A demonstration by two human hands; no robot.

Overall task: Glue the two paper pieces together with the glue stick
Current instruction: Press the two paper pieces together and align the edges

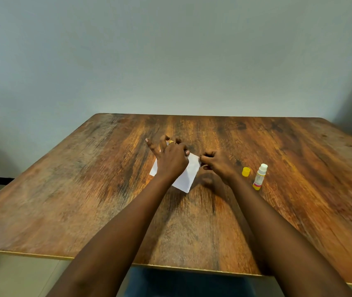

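Left hand (170, 160) on paper (187, 179); glue (260, 176) uncapped

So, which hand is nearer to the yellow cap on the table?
Right. The right hand is just left of the yellow cap, pinching the edge of the white paper. The left hand is farther left, pressing on that paper.

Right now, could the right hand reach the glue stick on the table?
Probably yes. The glue stick stands just beyond the right hand, with only the yellow cap near the path. The hand pinches the paper at its edge, so it must let go first.
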